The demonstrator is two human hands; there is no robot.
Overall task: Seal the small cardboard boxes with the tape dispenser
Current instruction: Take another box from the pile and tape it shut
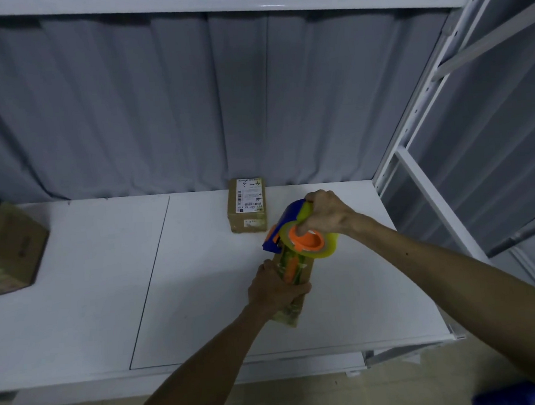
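Observation:
My left hand [276, 291] grips a small cardboard box [292, 274] with green and orange print, which lies on the white table [202, 284]. My right hand [324, 213] holds the tape dispenser [299, 234], blue and orange with a yellowish tape roll, at the far end of that box. The dispenser's blue front end tilts down over the box's far end; contact is hidden. A second small cardboard box [247, 205] with a white shipping label stands behind them near the curtain.
A larger, partly open cardboard box [10, 249] sits at the table's left edge. A grey curtain [160, 108] hangs behind the table. White metal shelf posts [419, 149] rise on the right and a shelf runs overhead. A blue object [510, 397] sits on the floor, bottom right.

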